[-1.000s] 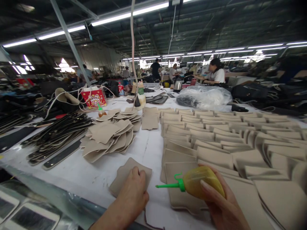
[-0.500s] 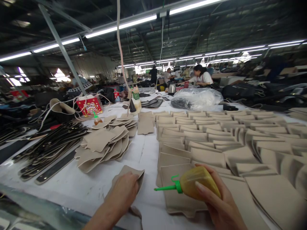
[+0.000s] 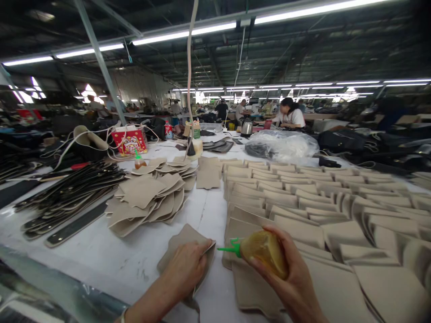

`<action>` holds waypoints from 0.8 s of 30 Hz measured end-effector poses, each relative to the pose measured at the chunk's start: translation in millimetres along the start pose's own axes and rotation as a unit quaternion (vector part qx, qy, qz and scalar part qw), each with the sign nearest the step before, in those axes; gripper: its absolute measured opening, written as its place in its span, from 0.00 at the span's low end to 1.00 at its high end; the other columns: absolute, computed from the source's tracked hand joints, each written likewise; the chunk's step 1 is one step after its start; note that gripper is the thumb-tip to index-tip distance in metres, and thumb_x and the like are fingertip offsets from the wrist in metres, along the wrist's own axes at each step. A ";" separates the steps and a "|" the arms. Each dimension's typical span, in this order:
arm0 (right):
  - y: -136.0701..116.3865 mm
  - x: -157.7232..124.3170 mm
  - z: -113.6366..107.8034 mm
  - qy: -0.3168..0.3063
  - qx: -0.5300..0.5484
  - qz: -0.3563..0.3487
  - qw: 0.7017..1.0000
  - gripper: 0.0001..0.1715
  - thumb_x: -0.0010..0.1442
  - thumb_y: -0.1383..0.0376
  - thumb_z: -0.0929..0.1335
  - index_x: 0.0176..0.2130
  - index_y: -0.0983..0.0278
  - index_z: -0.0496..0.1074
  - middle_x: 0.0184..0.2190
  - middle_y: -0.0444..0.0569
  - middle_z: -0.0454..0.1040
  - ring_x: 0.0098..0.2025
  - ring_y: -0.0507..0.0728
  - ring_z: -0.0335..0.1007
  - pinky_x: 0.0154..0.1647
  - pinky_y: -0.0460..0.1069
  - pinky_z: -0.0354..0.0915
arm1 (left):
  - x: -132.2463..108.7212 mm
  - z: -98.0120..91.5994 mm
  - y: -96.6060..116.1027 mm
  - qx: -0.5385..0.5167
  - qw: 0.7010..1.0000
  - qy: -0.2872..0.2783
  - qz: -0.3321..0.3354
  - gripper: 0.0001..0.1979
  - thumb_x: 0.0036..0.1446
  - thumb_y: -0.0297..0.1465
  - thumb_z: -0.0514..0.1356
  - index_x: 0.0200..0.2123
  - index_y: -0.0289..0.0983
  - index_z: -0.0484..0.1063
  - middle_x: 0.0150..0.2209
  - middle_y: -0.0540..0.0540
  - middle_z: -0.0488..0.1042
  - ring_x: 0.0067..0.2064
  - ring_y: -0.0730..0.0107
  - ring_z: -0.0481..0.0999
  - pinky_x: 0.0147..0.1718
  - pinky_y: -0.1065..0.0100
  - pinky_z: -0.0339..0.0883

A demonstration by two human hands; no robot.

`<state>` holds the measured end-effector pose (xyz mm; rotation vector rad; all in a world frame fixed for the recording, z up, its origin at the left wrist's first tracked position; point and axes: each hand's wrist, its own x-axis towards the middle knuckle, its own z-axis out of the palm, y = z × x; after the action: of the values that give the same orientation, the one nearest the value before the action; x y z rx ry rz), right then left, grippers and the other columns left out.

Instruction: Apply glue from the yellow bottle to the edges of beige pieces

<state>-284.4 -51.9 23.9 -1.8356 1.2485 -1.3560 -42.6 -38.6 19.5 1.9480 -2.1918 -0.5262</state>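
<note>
My left hand (image 3: 189,264) grips a beige leather piece (image 3: 184,237) just above the white table, its fingers closed along the right edge. In my right hand (image 3: 289,273) is a squeeze bottle (image 3: 266,252) of yellowish glue, tipped on its side. Its green nozzle (image 3: 229,248) points left and ends close to the right edge of the held piece, apart from it by a small gap. Beneath the bottle lie flat beige pieces (image 3: 252,287). Part of the held piece is hidden by my left hand.
Rows of overlapping beige pieces (image 3: 313,204) cover the right side. A loose beige pile (image 3: 148,197) lies left of centre, with black straps (image 3: 77,193) beyond it. A second glue bottle (image 3: 139,161), a red box (image 3: 129,140) and a clear plastic bag (image 3: 283,144) stand farther back. Co-workers sit behind.
The bottle has moved left, and the held piece has come up and right, so nozzle and edge are closer together. The whole view has shifted slightly.
</note>
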 end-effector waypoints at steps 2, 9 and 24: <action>-2.7 1.6 4.7 -0.009 -0.025 -0.045 0.999 0.30 0.57 0.53 0.71 0.55 0.52 0.60 0.51 0.41 0.68 0.51 0.52 0.66 0.53 0.41 0.61 | 1.0 -0.8 -2.3 -0.013 1.000 0.004 0.002 0.26 0.57 0.25 0.47 0.57 0.43 0.67 0.47 0.43 0.76 0.50 0.58 0.75 0.52 0.58 0.66; -6.6 7.6 14.2 -0.025 -0.070 -0.100 0.992 0.28 0.58 0.53 0.70 0.55 0.54 0.60 0.50 0.41 0.69 0.49 0.51 0.68 0.51 0.40 0.63 | 2.8 3.6 -2.6 -0.028 1.000 0.008 0.009 0.25 0.54 0.25 0.48 0.52 0.43 0.73 0.44 0.43 0.78 0.48 0.54 0.76 0.49 0.56 0.68; -0.1 12.2 21.1 -0.052 -0.098 -0.083 0.990 0.28 0.58 0.52 0.71 0.54 0.56 0.61 0.47 0.46 0.71 0.44 0.57 0.71 0.46 0.50 0.68 | -1.5 1.9 -1.8 -0.029 0.999 0.014 -0.007 0.23 0.58 0.29 0.48 0.53 0.49 0.71 0.39 0.43 0.77 0.43 0.55 0.77 0.45 0.57 0.68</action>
<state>-263.9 -65.0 21.9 -2.1591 1.2367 -1.2406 -41.3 -37.0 17.3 1.9296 -2.1232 -0.5544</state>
